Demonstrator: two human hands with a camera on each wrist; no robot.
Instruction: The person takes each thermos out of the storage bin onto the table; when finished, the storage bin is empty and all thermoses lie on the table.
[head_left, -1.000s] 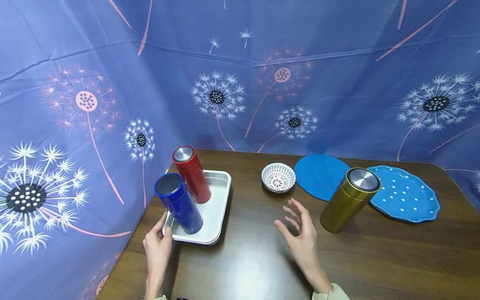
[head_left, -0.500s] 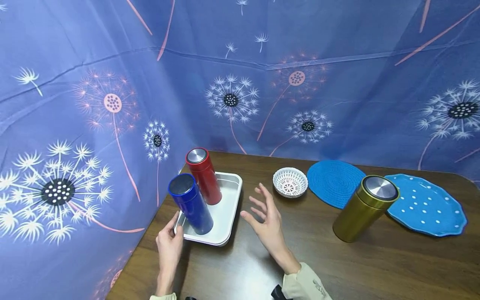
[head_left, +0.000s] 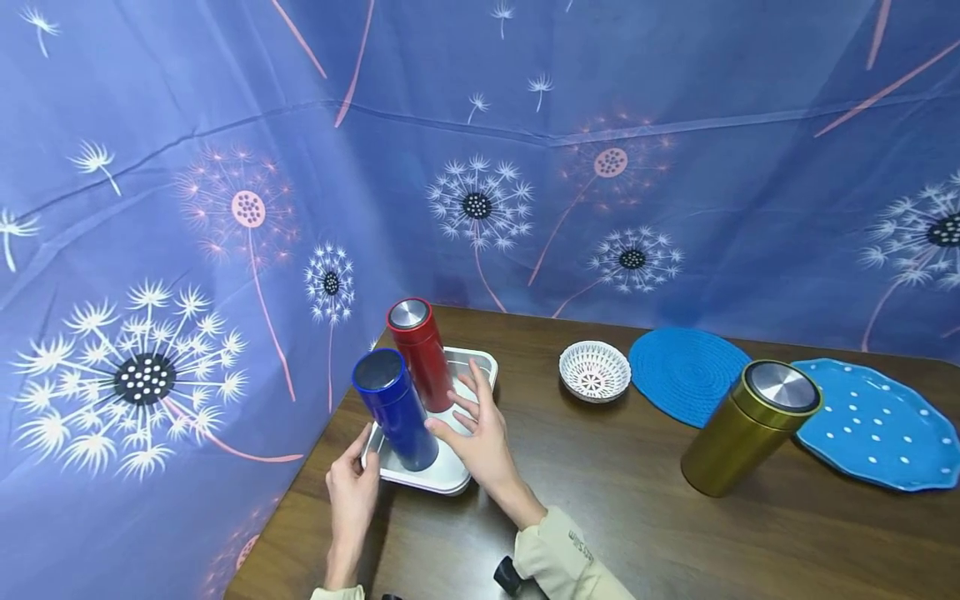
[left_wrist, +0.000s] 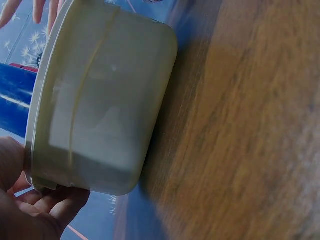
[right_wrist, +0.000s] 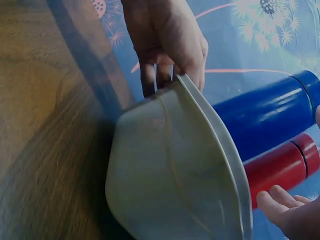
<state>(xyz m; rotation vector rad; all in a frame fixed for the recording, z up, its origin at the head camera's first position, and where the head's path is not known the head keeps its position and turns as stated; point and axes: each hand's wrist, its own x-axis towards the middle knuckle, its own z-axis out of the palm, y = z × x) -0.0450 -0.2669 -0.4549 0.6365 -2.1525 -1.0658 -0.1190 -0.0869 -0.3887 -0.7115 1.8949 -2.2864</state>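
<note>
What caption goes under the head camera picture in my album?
Left hand grips a white tub holding a blue bottle and a red bottle.

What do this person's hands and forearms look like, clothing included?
The left hand and right hand are bare, without gloves. The right sleeve is pale cream with small dark lettering, too small to read. Only an edge of the pale left sleeve shows.
</note>
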